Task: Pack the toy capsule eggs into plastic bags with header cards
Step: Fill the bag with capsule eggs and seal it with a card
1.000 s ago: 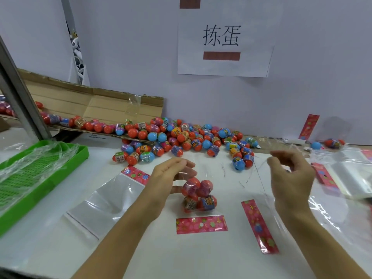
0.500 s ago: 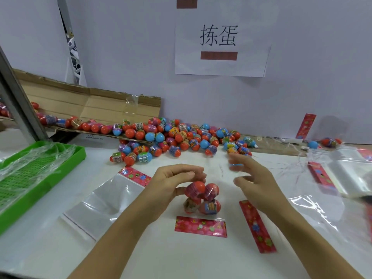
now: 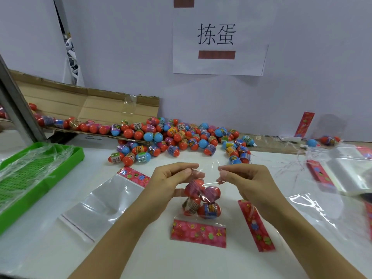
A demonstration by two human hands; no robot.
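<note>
Pinching: head view: left hand [image 3: 173,178] and right hand [image 3: 244,179] each grasp the open top edge of the bag [image 3: 203,195] in a fingertip grip, holding it up over the worktop [image 3: 141,258].
Bag: clear, four eggs [image 3: 201,200] stacked inside, its pink header card [image 3: 198,233] lying on the worktop nearest the camera.
Change: half a second ago the right hand was open and reaching in, the left cupped over the eggs; now both pinch the film.
Loose eggs: the pile [image 3: 177,136] lies along the wall, well behind the hands.
Spare bags: one empty bag [image 3: 104,204] flat to the left, another card strip [image 3: 255,225] just right of the held bag.
Tray: green tray [image 3: 40,178] at far left.
</note>
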